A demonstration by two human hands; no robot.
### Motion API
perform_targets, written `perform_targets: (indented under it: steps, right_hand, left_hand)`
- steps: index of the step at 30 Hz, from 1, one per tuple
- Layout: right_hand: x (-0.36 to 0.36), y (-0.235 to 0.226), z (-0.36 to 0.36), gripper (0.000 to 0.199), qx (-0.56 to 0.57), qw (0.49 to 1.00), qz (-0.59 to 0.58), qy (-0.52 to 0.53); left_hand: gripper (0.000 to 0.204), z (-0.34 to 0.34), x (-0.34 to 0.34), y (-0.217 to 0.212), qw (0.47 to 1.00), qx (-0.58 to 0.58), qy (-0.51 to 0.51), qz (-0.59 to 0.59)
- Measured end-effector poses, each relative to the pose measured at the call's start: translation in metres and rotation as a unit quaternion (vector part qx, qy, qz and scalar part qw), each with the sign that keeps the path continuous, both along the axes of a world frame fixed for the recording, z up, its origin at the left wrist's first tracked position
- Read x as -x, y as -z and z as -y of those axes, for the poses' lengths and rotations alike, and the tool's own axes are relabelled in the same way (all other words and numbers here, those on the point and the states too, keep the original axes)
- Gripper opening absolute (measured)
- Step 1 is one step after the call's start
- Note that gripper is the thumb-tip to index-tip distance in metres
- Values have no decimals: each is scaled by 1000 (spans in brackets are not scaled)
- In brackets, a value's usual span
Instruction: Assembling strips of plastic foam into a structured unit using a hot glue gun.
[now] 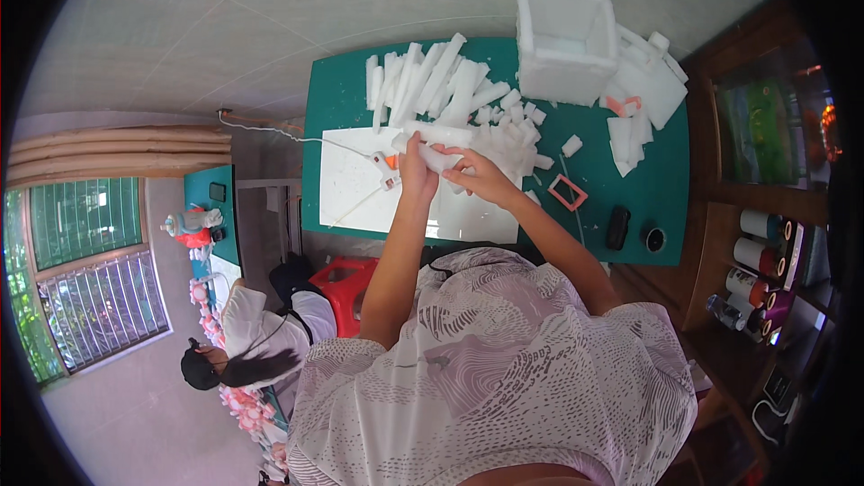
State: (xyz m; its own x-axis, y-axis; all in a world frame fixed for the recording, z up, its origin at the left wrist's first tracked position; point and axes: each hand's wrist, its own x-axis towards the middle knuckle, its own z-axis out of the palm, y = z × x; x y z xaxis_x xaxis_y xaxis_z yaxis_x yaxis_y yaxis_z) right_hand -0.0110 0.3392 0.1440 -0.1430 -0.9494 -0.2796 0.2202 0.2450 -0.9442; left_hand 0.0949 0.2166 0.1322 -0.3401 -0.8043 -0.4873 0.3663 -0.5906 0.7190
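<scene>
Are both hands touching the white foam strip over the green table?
Touching. The head view shows the left hand and right hand closed around the white foam strip, with no gap, above the green table.

A dark green tabletop [346, 99] holds many white foam strips [423, 81], a white foam open box [565, 40] and a white flat sheet [355, 180]. A small orange-red square frame [567, 192] lies beside a black oblong device [617, 227]. A red plastic stool [346, 288] stands below. The person's shirt [504, 378] is pale with wavy mauve-grey line patterns.
</scene>
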Motion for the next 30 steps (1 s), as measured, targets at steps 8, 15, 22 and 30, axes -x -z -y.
perform_targets:
  steps: [8, 15, 22, 30]
  right_hand:
    - [11, 66, -23, 43, -104, 956, 44, 272]
    - [-3, 65, -16, 60, -3, 867, -350, 354]
    - [-18, 57, -26, 58, -96, 832, -354, 416]
    - [119, 97, -105, 48, -228, 748, -243, 573]
  left_hand:
    - [36, 67, -31, 14, 987, 131, 48, 82]
    - [65, 125, 47, 13, 802, 435, 228, 340]
    - [70, 140, 56, 32, 667, 653, 207, 293]
    - [29, 22, -114, 41, 666, 480, 499, 278]
